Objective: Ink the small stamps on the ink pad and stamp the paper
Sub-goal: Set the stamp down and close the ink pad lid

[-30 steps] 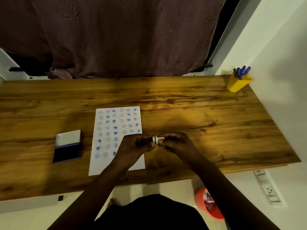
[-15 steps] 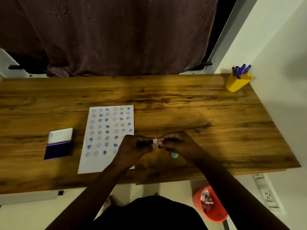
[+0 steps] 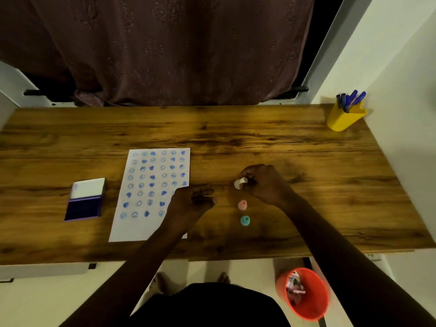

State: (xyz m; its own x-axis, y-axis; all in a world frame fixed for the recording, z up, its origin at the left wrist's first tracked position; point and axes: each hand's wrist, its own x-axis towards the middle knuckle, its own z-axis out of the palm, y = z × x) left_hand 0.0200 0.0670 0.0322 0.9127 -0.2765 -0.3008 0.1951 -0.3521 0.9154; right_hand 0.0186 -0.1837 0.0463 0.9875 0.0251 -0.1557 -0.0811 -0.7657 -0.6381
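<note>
A white sheet of paper (image 3: pixel 151 192) lies on the wooden desk (image 3: pixel 236 135), covered with rows of blue smiley and heart prints. The open ink pad (image 3: pixel 85 200), dark blue with a white lid, lies to the paper's left. My right hand (image 3: pixel 264 184) pinches a small white stamp (image 3: pixel 240 183) just above the desk. A pink stamp (image 3: pixel 242 205) and a teal stamp (image 3: pixel 245 220) stand on the desk below that hand. My left hand (image 3: pixel 191 201) hovers over the paper's lower right corner, fingers loosely curled, holding nothing.
A yellow pen holder (image 3: pixel 343 116) with blue pens stands at the desk's far right corner, near the wall. An orange bin (image 3: pixel 305 293) sits on the floor under the desk's front right. A brown curtain hangs behind the desk.
My hands were together on the white stamp; now they have parted. The left hand drew back over the paper, the right keeps the stamp. The pink and teal stamps are uncovered.
</note>
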